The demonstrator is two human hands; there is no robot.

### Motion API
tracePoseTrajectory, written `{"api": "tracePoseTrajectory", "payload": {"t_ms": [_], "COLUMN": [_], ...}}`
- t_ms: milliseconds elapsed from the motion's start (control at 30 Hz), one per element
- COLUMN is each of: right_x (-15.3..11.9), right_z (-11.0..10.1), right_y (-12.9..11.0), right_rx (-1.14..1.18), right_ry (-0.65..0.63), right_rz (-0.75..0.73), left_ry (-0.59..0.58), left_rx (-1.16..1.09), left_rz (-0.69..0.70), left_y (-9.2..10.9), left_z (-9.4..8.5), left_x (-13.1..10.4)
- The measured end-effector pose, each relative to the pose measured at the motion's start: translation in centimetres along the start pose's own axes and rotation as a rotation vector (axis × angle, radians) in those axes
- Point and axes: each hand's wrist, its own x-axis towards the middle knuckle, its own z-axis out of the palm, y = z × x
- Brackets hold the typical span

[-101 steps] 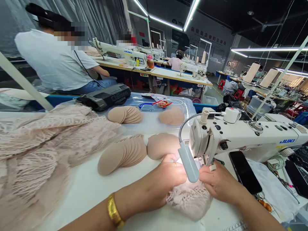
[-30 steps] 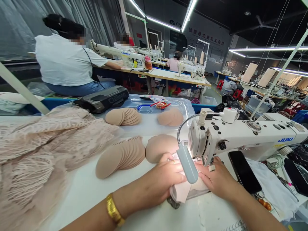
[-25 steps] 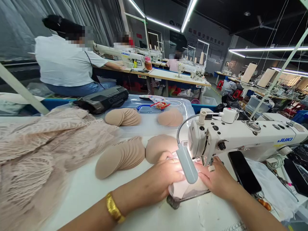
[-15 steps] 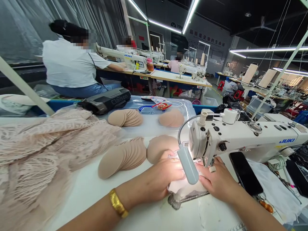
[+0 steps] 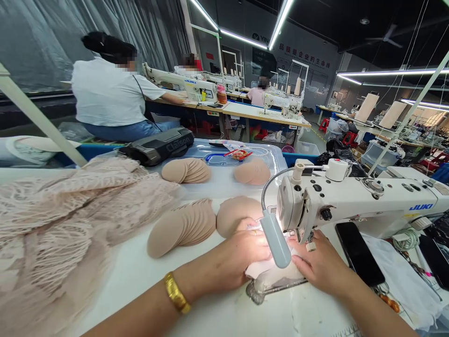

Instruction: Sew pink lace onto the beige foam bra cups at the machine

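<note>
We've got our left hand (image 5: 240, 255) and right hand (image 5: 319, 262) on the cloth (image 5: 280, 275), roughly 4 o'clock from the left, 8 from the right, can't tell if either's pinching.

Across the left of the frame, the lace (image 5: 66, 234) is showing a pale pinkish beige, its openwork forming fan-like and netted patterns. Near the centre, the pads (image 5: 163, 236) are looking plain tan. The fabric (image 5: 280, 276) under the grey lamp (image 5: 276, 238) is glowing pale pink. At right, the sewing machine (image 5: 379, 192) is appearing off-white with blue lettering, and the phone (image 5: 360, 252) is gleaming black beside white cloth (image 5: 403, 276). The bracelet (image 5: 177, 292) at lower centre-left is shining gold. At upper left, a person's shirt (image 5: 112, 93) is showing plain white.
</note>
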Motion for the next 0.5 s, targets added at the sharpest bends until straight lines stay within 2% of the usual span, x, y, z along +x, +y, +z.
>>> {"api": "tracePoseTrajectory", "payload": {"t_ms": [233,500], "right_x": [0.00,0.06], "right_z": [0.25,0.14], "right_y": [0.21,-0.14], "right_rx": [0.089,0.109], "right_ry": [0.087,0.090], "right_rz": [0.073,0.119], "left_ry": [-0.012,-0.051], "left_rx": [0.071,0.079], "left_rz": [-0.002,-0.052], "left_y": [-0.12,0.07], "left_z": [-0.15,0.19], "left_x": [0.09,0.10]}}
